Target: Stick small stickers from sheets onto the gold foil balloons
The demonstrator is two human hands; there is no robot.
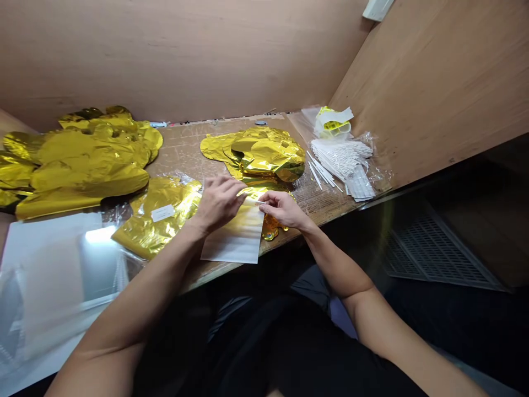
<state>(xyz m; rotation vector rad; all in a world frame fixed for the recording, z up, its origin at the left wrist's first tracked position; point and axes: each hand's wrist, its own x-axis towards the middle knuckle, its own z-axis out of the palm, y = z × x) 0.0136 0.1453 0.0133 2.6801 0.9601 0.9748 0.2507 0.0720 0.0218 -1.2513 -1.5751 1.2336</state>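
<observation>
A whitish translucent sheet or bag [231, 245] lies at the table's front edge, with gold foil [253, 193] at its upper end. My left hand [221, 201] is over its upper left part, fingers bent and drawn together; what they grip, if anything, is hidden. Between the thumb and fingertips of my right hand [284, 209] is a thin white stick [259, 202], held close to the foil. Just behind both hands rests a pile of gold foil balloons [264, 151]. Small orange-gold foil pieces [271, 229] show beneath my right hand.
At left lies a large gold foil stack [86, 160], with a labelled packet of gold foil [165, 226] and clear plastic bags [61, 275] nearer me. Toward the right are a bag of white sticks [343, 157] and a yellow-and-white roll [334, 122]. Wooden walls [185, 60] enclose the table.
</observation>
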